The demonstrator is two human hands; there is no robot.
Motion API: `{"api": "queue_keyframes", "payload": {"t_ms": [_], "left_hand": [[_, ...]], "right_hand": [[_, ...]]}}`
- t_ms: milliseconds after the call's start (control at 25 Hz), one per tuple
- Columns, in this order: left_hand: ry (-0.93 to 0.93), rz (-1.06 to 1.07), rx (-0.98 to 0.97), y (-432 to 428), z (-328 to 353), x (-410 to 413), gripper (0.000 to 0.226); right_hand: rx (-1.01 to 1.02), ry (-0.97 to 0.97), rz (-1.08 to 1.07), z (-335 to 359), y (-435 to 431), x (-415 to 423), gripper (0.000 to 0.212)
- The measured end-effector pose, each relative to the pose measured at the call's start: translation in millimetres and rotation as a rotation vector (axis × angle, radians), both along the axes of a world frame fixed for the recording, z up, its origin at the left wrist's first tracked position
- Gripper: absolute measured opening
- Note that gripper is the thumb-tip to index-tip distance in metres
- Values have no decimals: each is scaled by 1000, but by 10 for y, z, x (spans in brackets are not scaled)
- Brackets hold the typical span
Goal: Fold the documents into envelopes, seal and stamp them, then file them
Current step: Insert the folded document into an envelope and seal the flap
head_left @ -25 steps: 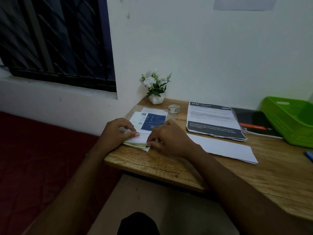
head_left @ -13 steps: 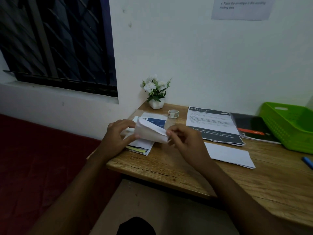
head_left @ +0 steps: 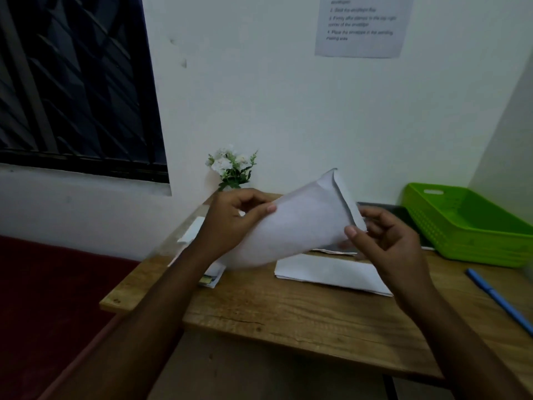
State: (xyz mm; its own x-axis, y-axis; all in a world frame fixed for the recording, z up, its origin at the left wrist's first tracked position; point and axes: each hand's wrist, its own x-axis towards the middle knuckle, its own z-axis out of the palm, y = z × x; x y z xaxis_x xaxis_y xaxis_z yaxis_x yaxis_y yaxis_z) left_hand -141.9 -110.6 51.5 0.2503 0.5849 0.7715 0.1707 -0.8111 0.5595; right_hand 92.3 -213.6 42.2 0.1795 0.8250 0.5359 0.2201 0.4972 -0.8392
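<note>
Your left hand [head_left: 230, 217] and right hand [head_left: 386, 238] each pinch an end of the envelope [head_left: 302, 223]; filling step: next probably means spreading its mouth.

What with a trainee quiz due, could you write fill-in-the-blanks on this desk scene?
The left hand and right hand hold a white, flapped ___ above the desk.
The basket on the desk is ___.
The pen lying right of the stacked papers is ___.
Missing: envelope, green, blue.

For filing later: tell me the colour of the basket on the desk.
Bright green basket, clearest in the head view.
</note>
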Motion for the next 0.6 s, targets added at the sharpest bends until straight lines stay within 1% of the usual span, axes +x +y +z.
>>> {"api": "queue_keyframes", "payload": {"t_ms": [40, 120, 200, 280, 360, 400, 480, 560, 600], "left_hand": [[38, -17, 23, 8, 77, 121, 9], [131, -42, 98, 60, 190, 325, 6], [234, -32, 157, 191, 223, 488, 10], [332, 7, 135, 388, 170, 600, 16], [411, 76, 87, 588, 82, 699, 21], [440, 118, 73, 666, 29, 759, 23], [464, 185, 80, 780, -93, 892, 34], [528, 255, 106, 833, -246, 1011, 53], [579, 283, 122, 843, -338, 1057, 63]], "right_hand": [[11, -33, -28, 22, 16, 83, 38], [5, -75, -96, 36, 113, 254, 42], [-8, -101, -158, 9, 278, 443, 37], [-32, -134, -192, -48, 469, 597, 29], [-115, -140, -172, -97, 640, 711, 24], [-185, -95, -126, -122, 722, 752, 24], [-344, 112, 2, -178, 865, 810, 29], [-440, 350, 87, -274, 981, 870, 31], [-463, 428, 101, -329, 1022, 904, 30]]}}
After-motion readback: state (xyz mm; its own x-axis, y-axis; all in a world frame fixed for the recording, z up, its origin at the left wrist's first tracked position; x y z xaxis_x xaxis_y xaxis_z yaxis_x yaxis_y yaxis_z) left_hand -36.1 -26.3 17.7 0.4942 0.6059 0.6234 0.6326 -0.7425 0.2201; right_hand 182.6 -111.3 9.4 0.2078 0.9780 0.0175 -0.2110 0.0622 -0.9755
